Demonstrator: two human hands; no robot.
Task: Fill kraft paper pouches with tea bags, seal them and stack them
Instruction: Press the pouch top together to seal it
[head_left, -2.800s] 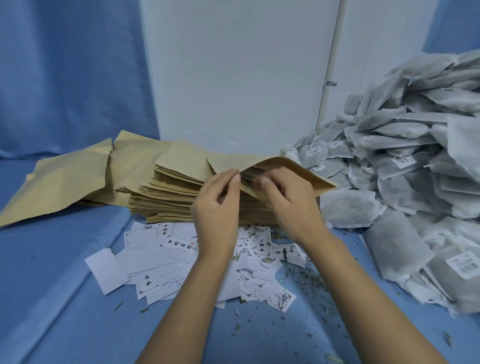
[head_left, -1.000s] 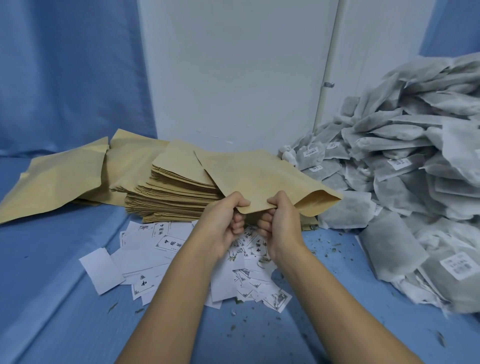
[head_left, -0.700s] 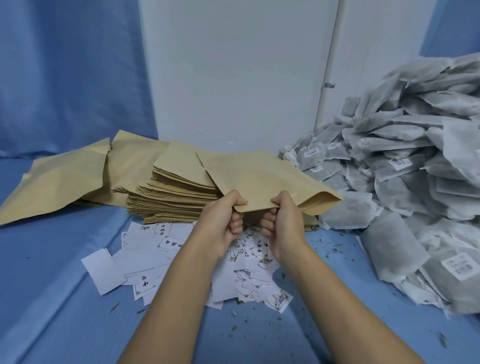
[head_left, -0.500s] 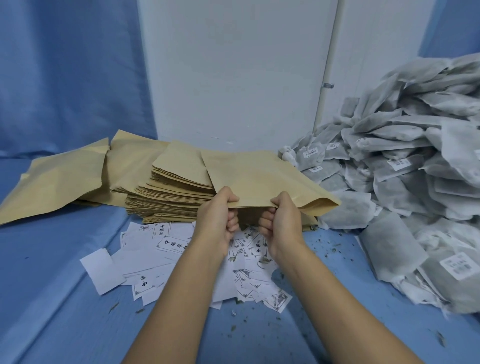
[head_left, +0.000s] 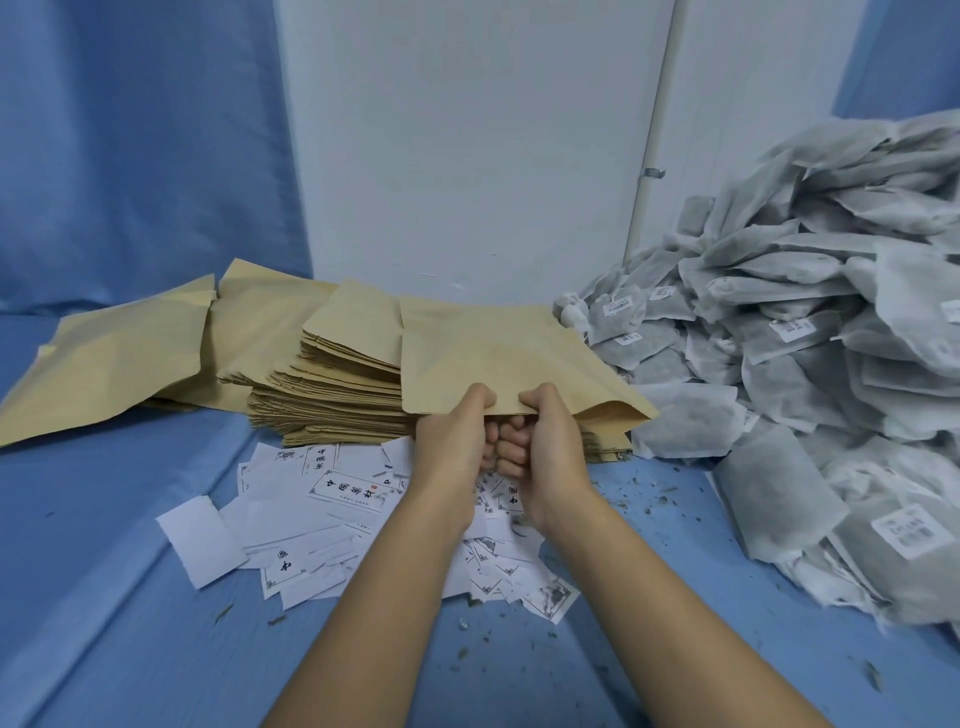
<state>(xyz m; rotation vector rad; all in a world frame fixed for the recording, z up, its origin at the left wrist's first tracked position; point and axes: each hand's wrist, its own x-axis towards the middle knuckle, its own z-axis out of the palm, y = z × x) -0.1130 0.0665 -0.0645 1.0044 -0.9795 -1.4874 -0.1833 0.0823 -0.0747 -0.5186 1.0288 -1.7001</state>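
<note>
The left hand (head_left: 452, 441) and right hand (head_left: 550, 441) sat close together, each gripping the near edge of one pouch (head_left: 493, 348), thumbs on top and fingers curled beneath. The pouch was held roughly level over the right end of the stack (head_left: 332, 395). Tea bags (head_left: 810, 322) lay heaped at right. Labels (head_left: 322, 519) littered the blue cloth (head_left: 104, 519) nearer.
</note>
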